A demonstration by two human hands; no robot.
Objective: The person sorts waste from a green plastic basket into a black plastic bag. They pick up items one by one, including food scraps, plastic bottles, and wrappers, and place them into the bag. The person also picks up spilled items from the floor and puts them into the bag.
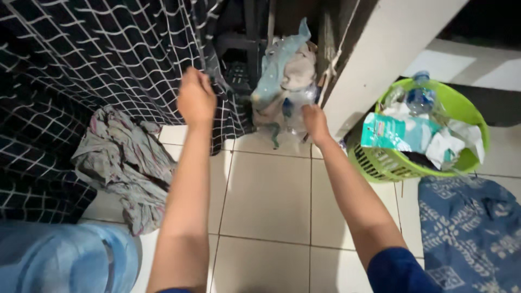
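Observation:
My left hand is closed on the edge of a black cloth with a white grid that hangs at the left and top. My right hand reaches to a clear plastic bag stuffed with plastic waste; its fingers rest on the bag's lower right side. Whether they grip it I cannot tell. The bag stands on the tiled floor in a dark gap beside a white wall corner.
A green plastic basket holds a plastic bottle and wrappers at the right. A crumpled pale cloth lies on the floor at left. A blue patterned cloth lies at bottom right, a light blue object at bottom left.

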